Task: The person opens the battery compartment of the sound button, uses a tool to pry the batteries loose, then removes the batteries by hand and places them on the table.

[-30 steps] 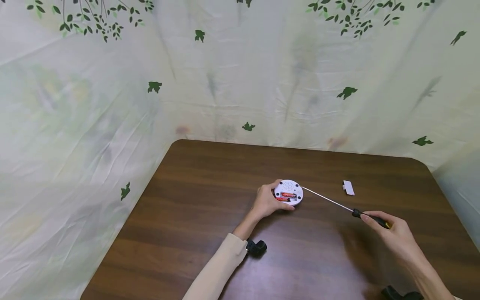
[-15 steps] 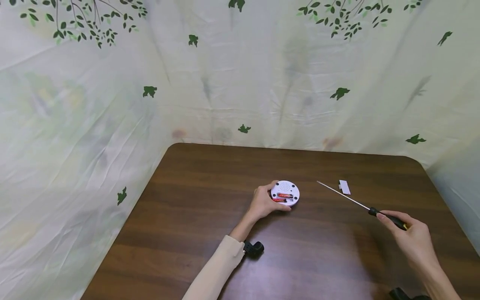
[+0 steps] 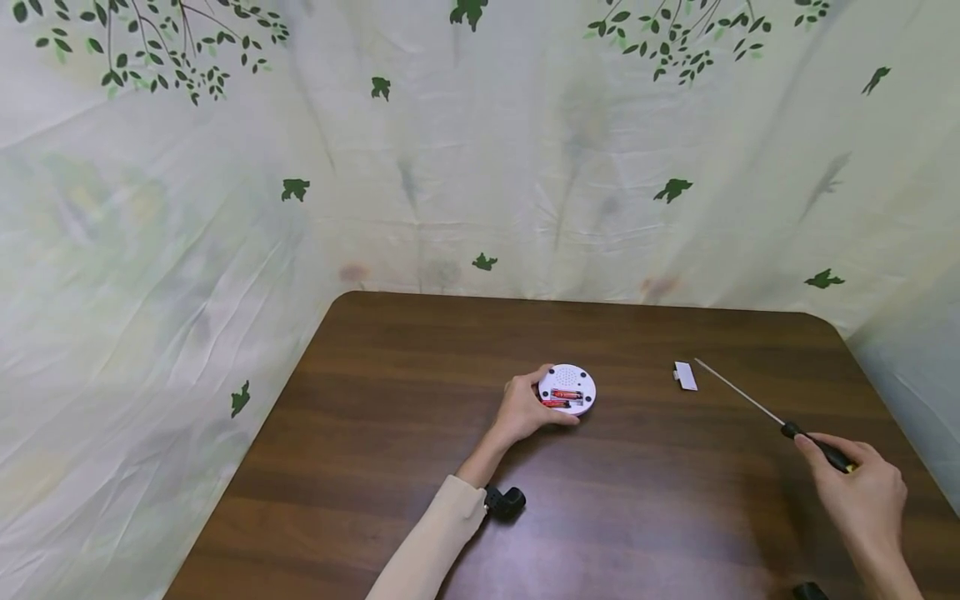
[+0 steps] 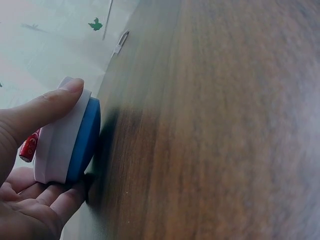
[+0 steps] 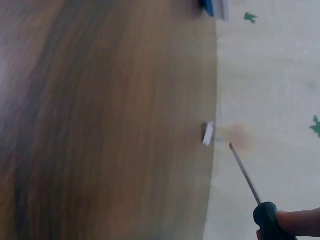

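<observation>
My left hand (image 3: 521,408) grips a round white device (image 3: 573,379) by its rim, thumb on one side and fingers on the other. Two red batteries (image 3: 566,394) show in its open compartment. In the left wrist view the device (image 4: 62,135) has a blue underside, and a red battery (image 4: 29,146) sticks up from its white face. My right hand (image 3: 862,487) holds a screwdriver (image 3: 821,452) by its black handle, the long thin shaft pointing up and left. The shaft's tip is right of a small white battery cover (image 3: 686,376) on the table.
The brown wooden table (image 3: 637,517) has rounded far corners. Behind it and along the left hangs a pale curtain (image 3: 450,167) printed with green leaves. A black wrist camera (image 3: 506,503) sits on the left forearm.
My right hand has carried the screwdriver away to the right, from the device's edge to past the battery cover. The left hand still holds the device; the head view has shifted slightly.
</observation>
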Tool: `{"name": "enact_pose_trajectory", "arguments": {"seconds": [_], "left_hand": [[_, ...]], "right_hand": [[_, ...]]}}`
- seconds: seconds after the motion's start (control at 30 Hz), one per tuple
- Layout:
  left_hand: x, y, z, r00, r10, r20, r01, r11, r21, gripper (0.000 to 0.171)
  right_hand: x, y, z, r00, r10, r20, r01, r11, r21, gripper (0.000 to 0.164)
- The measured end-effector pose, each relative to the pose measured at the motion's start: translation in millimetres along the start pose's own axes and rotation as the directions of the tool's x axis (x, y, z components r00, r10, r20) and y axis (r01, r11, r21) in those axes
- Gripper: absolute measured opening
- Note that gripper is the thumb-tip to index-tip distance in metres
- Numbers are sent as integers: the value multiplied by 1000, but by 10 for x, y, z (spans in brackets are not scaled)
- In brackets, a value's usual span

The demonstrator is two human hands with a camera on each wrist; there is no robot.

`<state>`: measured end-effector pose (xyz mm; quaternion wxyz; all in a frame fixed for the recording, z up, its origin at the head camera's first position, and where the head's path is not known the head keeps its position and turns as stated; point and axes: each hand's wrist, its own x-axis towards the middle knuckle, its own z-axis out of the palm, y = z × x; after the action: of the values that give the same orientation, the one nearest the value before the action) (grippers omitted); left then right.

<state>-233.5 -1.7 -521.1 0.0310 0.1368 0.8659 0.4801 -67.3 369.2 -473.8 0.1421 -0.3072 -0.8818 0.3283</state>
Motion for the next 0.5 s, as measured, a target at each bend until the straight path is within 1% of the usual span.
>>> {"name": "enact_pose_trajectory", "arguments": {"seconds": [0.13, 0.23, 0.4, 0.47, 0.5], "left_hand": [[-6, -13, -1, 1000, 0, 4, 0, 1000, 0, 95], [-9, -8, -3, 1000, -3, 4, 3, 1000, -5, 95], [-7, 15, -10, 1000, -4, 4, 4, 1000, -8, 95], [-7, 20, -13, 1000, -3, 2, 3, 1000, -2, 96], [-5, 20, -14, 1000, -3, 1, 3, 1000, 1, 96]], "right_hand": [[-8, 27, 40, 998, -26, -50, 25, 1000, -13, 42], [-8, 62, 72, 997, -41, -63, 38, 998, -41, 40], [-5, 95, 109, 998, -43, -39, 39, 994, -105, 41], [-1, 100, 111, 997, -70, -24, 66, 987, -144, 41], [-1, 101, 109, 996, -87, -4, 85, 981, -174, 41]]}}
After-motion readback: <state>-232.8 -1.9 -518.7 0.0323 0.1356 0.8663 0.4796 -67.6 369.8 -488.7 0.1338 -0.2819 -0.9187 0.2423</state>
